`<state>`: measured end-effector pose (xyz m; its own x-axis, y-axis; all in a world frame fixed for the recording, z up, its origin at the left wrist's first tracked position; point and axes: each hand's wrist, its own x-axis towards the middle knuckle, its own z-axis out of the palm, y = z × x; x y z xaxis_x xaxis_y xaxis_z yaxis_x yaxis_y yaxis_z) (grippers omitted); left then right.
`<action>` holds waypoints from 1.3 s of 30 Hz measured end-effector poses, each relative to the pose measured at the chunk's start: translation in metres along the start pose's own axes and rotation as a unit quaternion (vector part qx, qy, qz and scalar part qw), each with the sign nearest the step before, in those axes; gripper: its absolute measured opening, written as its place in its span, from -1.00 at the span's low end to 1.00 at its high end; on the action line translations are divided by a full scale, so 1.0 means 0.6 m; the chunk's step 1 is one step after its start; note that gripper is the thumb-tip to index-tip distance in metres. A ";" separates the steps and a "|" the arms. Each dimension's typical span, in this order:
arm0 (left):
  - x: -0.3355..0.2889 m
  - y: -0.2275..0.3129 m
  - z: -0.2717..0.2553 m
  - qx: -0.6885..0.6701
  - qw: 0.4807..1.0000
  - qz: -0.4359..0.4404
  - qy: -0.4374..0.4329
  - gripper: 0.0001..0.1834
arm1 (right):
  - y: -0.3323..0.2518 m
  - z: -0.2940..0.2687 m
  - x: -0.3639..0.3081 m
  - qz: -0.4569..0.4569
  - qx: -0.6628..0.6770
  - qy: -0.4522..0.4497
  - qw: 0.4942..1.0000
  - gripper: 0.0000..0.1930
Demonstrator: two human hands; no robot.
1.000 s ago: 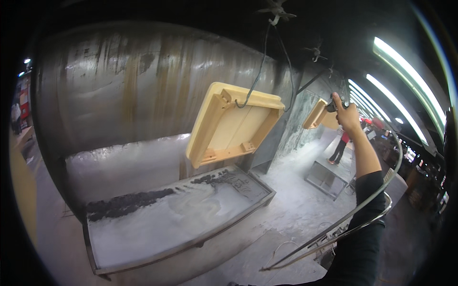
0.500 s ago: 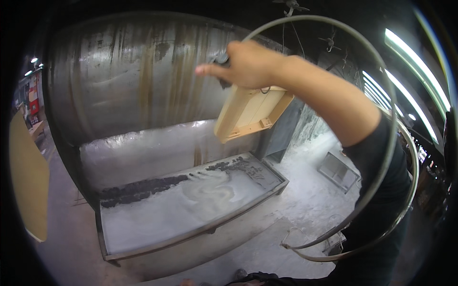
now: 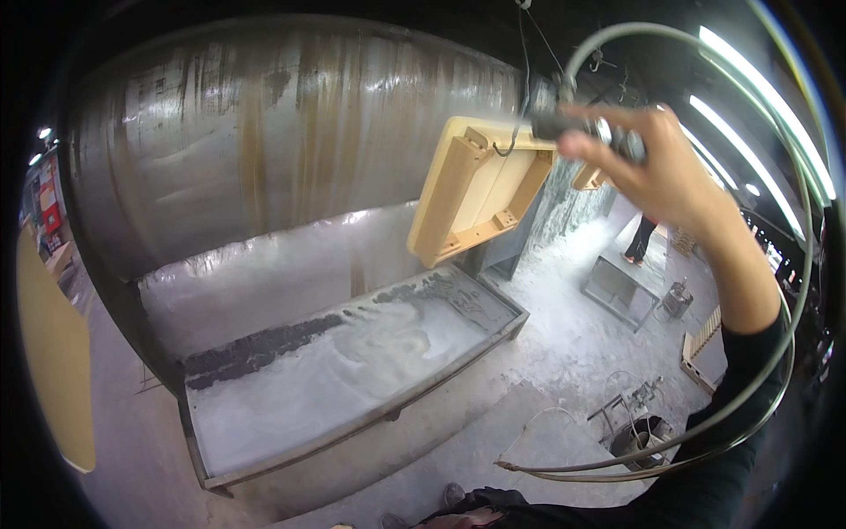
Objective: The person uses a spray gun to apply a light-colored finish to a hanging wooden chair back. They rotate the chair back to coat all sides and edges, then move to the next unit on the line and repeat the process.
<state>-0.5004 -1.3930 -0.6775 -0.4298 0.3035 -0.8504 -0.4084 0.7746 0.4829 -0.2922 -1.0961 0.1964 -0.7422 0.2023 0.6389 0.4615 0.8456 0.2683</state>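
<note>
My right hand (image 3: 665, 163) is raised at the upper right, its fingers wrapped round a dark spray gun (image 3: 573, 126) with a hose attached. The gun is partly blurred and points left toward a pale wooden piece (image 3: 432, 194), a square panel with a raised frame on its back. The panel hangs tilted from a dark wire hook (image 3: 520, 132), and a faint haze shows near its upper edge. Long hoses (image 3: 797, 291) loop from the gun down past my right arm. My left hand cannot be made out.
A streaked metal booth wall (image 3: 291, 150) stands behind a long tray (image 3: 352, 432) of whitish liquid. Another pale panel (image 3: 55, 353) is at the far left. On the right are a low metal stand (image 3: 621, 295), a bucket (image 3: 648, 436), another wooden piece and a person's legs (image 3: 641, 240).
My right hand has moved right with the spray gun, from in front of the hanging panel to its right side. More of the panel and the floor behind my arm now shows.
</note>
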 end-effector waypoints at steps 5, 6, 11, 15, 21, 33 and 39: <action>0.001 0.026 0.007 0.007 1.000 -0.016 0.016 -0.64 | 0.016 0.055 -0.127 -0.047 0.059 -0.171 0.982 -0.31; 0.003 0.030 0.011 0.006 1.000 -0.017 0.022 -0.63 | 0.029 0.065 -0.156 -0.024 0.086 -0.197 0.976 -0.32; 0.037 0.092 0.057 -0.008 0.998 -0.001 0.069 -0.62 | 0.158 0.153 -0.282 0.046 0.306 -0.042 0.950 -0.28; 0.046 0.300 0.109 0.056 0.953 0.220 0.200 -0.53 | 0.318 0.198 -0.436 0.242 0.386 0.142 0.879 -0.17; -0.337 0.898 0.192 -0.166 0.630 0.658 0.377 -0.33 | 0.633 0.363 -0.632 0.373 0.401 0.173 0.818 -0.18; -0.976 1.703 0.677 0.156 0.399 0.563 0.707 0.35 | 0.984 0.636 -0.824 0.531 0.554 0.264 0.584 -0.31; -1.044 1.860 0.699 0.123 0.528 0.455 0.706 0.55 | 1.022 0.705 -0.854 0.643 0.522 0.206 0.521 -0.37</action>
<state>-0.3491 -0.4860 0.3065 -0.6008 0.0294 0.7989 0.5270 0.7660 0.3681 0.1655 -0.4725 -0.2717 0.1206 0.9920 -0.0368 -0.2277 -0.0085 -0.9737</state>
